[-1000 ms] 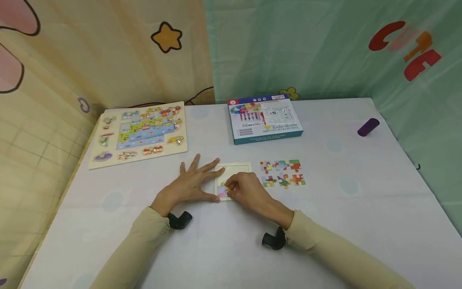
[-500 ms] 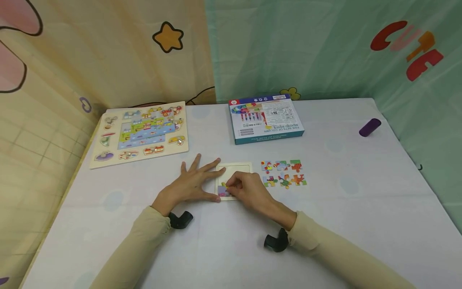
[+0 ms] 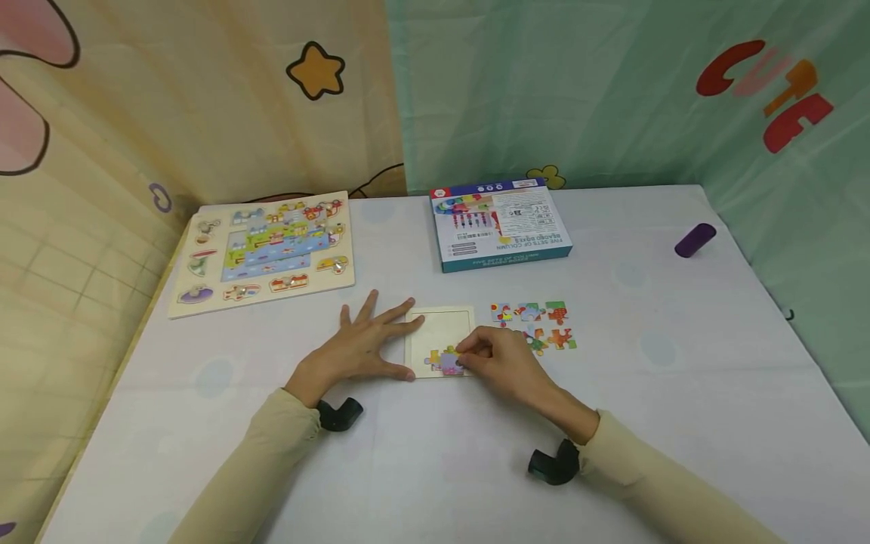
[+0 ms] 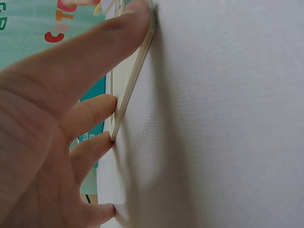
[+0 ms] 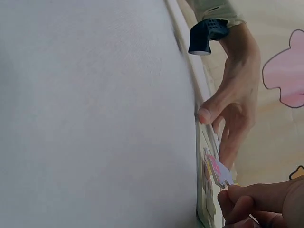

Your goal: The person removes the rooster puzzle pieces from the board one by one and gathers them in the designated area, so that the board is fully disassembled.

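My right hand [image 3: 501, 361] pinches a purple-and-pink jigsaw piece [image 3: 450, 364] between thumb and fingertip. In the right wrist view that jigsaw piece [image 5: 219, 171] is tilted, raised over a shallow pale puzzle tray [image 3: 442, 316]. Just left of it in the head view, another piece with yellow [image 3: 432, 358] shows in the tray's lower part, partly hidden. My left hand [image 3: 360, 344] lies with spread fingers at the tray's left edge; in the left wrist view its thumb [image 4: 135, 21] and two fingertips touch that edge.
Several loose jigsaw pieces [image 3: 530, 311] lie in two rows right of the tray, one partly behind my right hand. Behind are a knob puzzle board [image 3: 272, 261] and a flat boxed set [image 3: 501, 225]. A purple cylinder [image 3: 695, 240] lies far right.
My right hand has moved right with the purple piece, from the tray's lower left corner toward its lower right. The yellow piece now shows more. My left hand has stayed still.
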Motion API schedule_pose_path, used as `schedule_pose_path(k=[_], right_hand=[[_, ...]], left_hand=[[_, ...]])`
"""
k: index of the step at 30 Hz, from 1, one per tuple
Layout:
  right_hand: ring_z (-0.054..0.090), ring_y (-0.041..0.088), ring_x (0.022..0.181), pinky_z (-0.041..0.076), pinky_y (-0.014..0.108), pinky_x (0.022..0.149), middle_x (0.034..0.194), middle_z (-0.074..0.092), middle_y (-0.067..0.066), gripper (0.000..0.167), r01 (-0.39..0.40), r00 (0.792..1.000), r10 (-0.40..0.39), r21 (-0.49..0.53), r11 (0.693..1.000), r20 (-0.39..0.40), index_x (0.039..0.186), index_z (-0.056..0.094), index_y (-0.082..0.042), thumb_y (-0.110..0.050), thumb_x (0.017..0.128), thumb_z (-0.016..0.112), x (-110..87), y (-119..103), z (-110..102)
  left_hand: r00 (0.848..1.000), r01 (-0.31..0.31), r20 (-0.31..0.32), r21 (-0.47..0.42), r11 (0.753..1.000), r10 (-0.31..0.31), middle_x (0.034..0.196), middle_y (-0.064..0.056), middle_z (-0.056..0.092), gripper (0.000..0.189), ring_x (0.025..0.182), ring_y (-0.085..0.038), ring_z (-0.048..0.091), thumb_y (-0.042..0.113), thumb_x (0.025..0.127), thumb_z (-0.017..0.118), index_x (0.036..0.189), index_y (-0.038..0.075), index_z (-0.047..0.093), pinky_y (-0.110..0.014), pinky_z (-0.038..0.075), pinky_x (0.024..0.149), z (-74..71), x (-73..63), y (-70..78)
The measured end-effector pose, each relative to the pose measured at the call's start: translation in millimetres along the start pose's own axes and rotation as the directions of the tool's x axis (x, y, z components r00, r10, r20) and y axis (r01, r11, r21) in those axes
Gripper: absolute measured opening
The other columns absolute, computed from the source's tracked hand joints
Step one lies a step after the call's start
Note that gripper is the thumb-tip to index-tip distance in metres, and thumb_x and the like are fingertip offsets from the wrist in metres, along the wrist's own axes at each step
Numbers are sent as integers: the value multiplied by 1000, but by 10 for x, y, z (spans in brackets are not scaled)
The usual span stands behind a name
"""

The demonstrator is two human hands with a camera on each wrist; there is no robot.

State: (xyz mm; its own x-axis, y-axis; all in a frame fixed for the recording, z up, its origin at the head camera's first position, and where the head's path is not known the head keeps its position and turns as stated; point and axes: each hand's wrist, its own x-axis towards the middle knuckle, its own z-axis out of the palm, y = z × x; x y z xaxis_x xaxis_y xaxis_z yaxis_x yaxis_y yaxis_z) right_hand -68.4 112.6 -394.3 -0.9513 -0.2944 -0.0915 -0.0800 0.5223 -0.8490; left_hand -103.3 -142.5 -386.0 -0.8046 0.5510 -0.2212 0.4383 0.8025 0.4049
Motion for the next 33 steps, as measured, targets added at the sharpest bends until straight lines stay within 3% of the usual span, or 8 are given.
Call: schedule_pose_path(k=[15,23,33], right_hand=[[64,11,73,51,25,66,88,71,-2,8,-57,996,50,-91,994,-76,94,74,-9,-8,85,75,-334,319,-429],[63,11,69,50,24,64,86,72,-3,8,-92,992,82,-109,990,-94,92,75,-10,-8,84,76,-412,399,-488],[61,11,68,49,23,60,84,71,-3,9,-72,993,60,-126,989,-98,94,76,-9,-7,85,76,-422,429,-500]], left_hand=[[1000,-4,7,-4,1000,4,163,2,18,91,146,-49,-6,57,73,80,150,26,43,-79,-4,102,8,0,-10],[1000,-3,9,-16,1000,4,164,2,18,91,146,-49,-7,56,72,80,150,26,43,-78,-5,102,10,-7,-12],[1000,2,10,-13,1000,-2,164,3,17,91,146,-48,-7,58,72,79,150,28,42,-78,-5,102,21,3,-28]])
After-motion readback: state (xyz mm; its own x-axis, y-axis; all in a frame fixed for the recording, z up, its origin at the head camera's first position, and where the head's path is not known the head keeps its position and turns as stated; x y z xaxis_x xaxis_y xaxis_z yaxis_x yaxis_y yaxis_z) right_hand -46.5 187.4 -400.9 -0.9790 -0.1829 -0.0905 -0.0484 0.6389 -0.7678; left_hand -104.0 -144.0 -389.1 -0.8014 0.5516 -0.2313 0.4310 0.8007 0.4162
